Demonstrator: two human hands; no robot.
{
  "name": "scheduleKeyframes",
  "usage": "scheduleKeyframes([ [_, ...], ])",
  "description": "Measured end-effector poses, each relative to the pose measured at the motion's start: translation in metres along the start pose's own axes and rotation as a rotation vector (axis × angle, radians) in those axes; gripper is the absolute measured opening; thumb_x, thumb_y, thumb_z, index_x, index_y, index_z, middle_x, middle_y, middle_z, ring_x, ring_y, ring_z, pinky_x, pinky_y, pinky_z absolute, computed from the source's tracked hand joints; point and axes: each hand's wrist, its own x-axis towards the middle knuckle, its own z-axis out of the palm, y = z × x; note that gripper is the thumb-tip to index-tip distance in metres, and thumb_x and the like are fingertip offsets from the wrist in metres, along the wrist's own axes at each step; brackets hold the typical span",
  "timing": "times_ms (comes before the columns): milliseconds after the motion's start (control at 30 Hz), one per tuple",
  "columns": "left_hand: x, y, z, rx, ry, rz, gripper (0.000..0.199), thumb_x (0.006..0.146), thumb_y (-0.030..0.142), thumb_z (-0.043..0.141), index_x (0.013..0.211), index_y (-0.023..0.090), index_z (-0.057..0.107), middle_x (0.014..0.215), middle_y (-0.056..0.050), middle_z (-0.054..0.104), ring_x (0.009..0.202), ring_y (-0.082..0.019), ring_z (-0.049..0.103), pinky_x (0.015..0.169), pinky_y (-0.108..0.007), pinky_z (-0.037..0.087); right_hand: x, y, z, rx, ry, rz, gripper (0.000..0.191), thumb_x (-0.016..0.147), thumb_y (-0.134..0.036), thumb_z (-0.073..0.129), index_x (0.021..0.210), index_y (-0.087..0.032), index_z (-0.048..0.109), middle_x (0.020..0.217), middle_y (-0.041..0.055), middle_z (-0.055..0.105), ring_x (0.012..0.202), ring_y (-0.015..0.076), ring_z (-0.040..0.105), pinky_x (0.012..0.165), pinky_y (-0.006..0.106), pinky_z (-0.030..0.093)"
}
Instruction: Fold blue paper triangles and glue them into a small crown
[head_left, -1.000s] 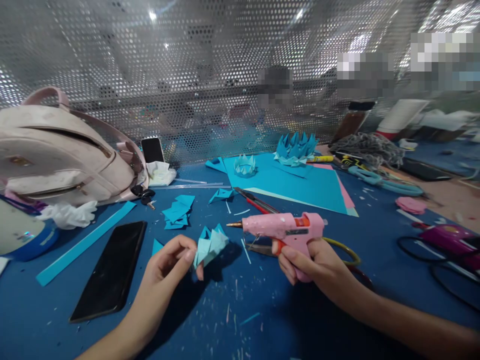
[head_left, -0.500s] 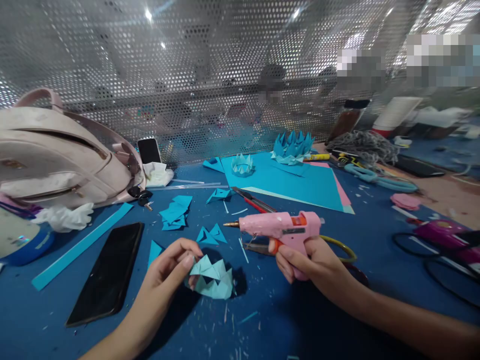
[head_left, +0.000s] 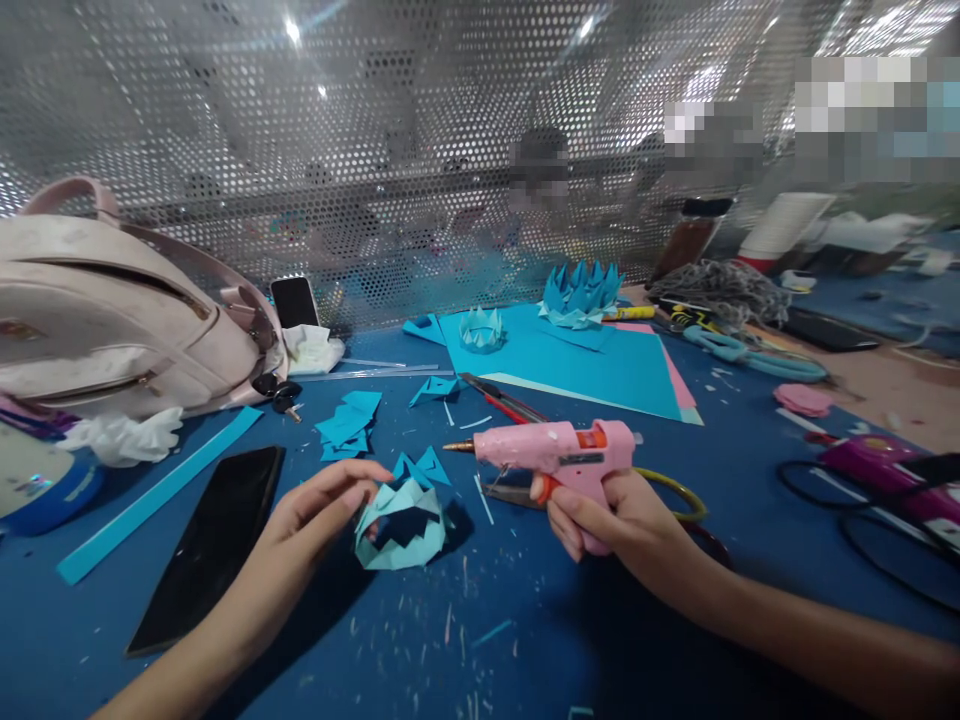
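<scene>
Head view: left hand (head_left: 319, 520) holds pale paper ring (head_left: 409, 553) by left edge, fingers narrow, over near desk (head_left: 540, 640). Right hand (head_left: 619, 520) grips glue gun (head_left: 529, 446), axis left-right, nozzle (head_left: 459, 447) far-right of ring.

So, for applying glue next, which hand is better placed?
The right hand, probably: it holds the pink glue gun, nozzle pointing leftward; the left hand touches the pale paper ring.

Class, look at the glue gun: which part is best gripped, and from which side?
I'd grip the glue gun by its handle, coming from the right, as the right hand does. The handle hangs below the roughly level body, with the orange trigger at its front, and the nozzle points left, away from that approach.
</scene>
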Motion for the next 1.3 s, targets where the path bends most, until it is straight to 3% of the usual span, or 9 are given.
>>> scheduleKeyframes([
  [100, 0.003, 0.008, -0.009, 0.17, -0.072, 0.108, 0.038, 0.09, 0.054, 0.061, 0.112, 0.024, 0.068, 0.081, -0.002, 0.059, 0.074, -0.018, 0.057, 0.07, -0.025, 0.044, 0.0, 0.0, 0.0, -0.009, -0.002, -0.012, 0.05, 0.089, -0.061, 0.055, 0.065, -0.017, 0.055, 0.051, -0.0012, 0.05, 0.048, 0.0094, 0.046, 0.052, 0.026, 0.04],
  [167, 0.004, 0.012, -0.012, 0.282, -0.101, 0.178, 0.044, 0.082, 0.053, 0.07, 0.117, 0.026, 0.066, 0.08, -0.001, 0.057, 0.073, -0.019, 0.058, 0.069, -0.026, 0.044, 0.0, 0.0, 0.001, -0.009, -0.011, -0.009, 0.052, 0.089, -0.062, 0.054, 0.062, -0.017, 0.053, 0.051, -0.001, 0.05, 0.048, 0.0095, 0.045, 0.052, 0.026, 0.041],
  [333, 0.002, 0.016, -0.011, 0.591, -0.003, 0.208, 0.043, 0.073, 0.038, 0.081, 0.113, 0.029, 0.067, 0.09, -0.002, 0.064, 0.078, -0.021, 0.06, 0.074, -0.028, 0.045, -0.001, 0.0, 0.001, -0.023, -0.028, -0.005, 0.055, 0.089, -0.062, 0.053, 0.057, -0.018, 0.05, 0.051, -0.0001, 0.05, 0.049, 0.0097, 0.046, 0.052, 0.026, 0.041],
  [433, 0.001, 0.016, -0.009, 0.664, 0.054, 0.2, 0.037, 0.074, 0.041, 0.079, 0.108, 0.03, 0.07, 0.104, -0.004, 0.068, 0.091, -0.025, 0.061, 0.079, -0.031, 0.047, -0.001, 0.001, 0.001, 0.002, -0.025, -0.001, 0.047, 0.089, -0.06, 0.055, 0.07, -0.017, 0.057, 0.051, -0.0018, 0.05, 0.048, 0.01, 0.046, 0.051, 0.026, 0.041],
  [533, -0.001, 0.016, -0.006, 0.687, 0.1, 0.191, 0.032, 0.075, 0.042, 0.078, 0.104, 0.03, 0.071, 0.105, -0.004, 0.069, 0.099, -0.027, 0.06, 0.087, -0.034, 0.046, -0.001, 0.002, 0.002, 0.031, -0.022, -0.006, 0.045, 0.089, -0.06, 0.057, 0.083, -0.015, 0.06, 0.052, -0.0032, 0.049, 0.047, 0.0096, 0.045, 0.05, 0.025, 0.04],
  [667, -0.002, 0.019, -0.003, 0.711, 0.13, 0.233, 0.022, 0.078, 0.039, 0.075, 0.096, 0.027, 0.069, 0.097, -0.003, 0.068, 0.094, -0.025, 0.059, 0.082, -0.032, 0.045, -0.003, 0.0, 0.003, 0.045, -0.028, 0.005, 0.05, 0.087, -0.064, 0.056, 0.079, -0.014, 0.058, 0.052, -0.0032, 0.049, 0.048, 0.009, 0.044, 0.051, 0.025, 0.04],
  [900, -0.002, 0.024, 0.004, 0.611, 0.063, 0.265, 0.011, 0.084, 0.03, 0.069, 0.089, 0.023, 0.063, 0.09, -0.004, 0.068, 0.087, -0.023, 0.064, 0.08, -0.032, 0.046, -0.007, 0.0, 0.007, 0.007, -0.12, 0.067, 0.047, 0.085, -0.062, 0.061, 0.08, -0.015, 0.059, 0.055, -0.0026, 0.051, 0.049, 0.0082, 0.044, 0.048, 0.022, 0.037],
  [1100, -0.001, 0.026, 0.004, 0.503, 0.029, 0.211, 0.015, 0.081, 0.029, 0.072, 0.088, 0.022, 0.059, 0.099, -0.007, 0.073, 0.093, -0.025, 0.069, 0.078, -0.032, 0.05, -0.01, 0.002, 0.01, -0.035, -0.151, 0.056, 0.037, 0.086, -0.053, 0.062, 0.081, -0.017, 0.057, 0.06, -0.0024, 0.052, 0.053, 0.009, 0.046, 0.05, 0.021, 0.041],
  [1300, -0.003, 0.023, 0.009, 0.429, 0.041, 0.19, 0.018, 0.08, 0.03, 0.073, 0.086, 0.022, 0.059, 0.101, -0.008, 0.075, 0.093, -0.025, 0.071, 0.074, -0.029, 0.052, -0.01, 0.001, 0.01, -0.101, -0.167, -0.031, 0.025, 0.091, -0.042, 0.058, 0.083, -0.018, 0.057, 0.061, -0.0037, 0.049, 0.052, 0.0087, 0.043, 0.047, 0.021, 0.037],
])
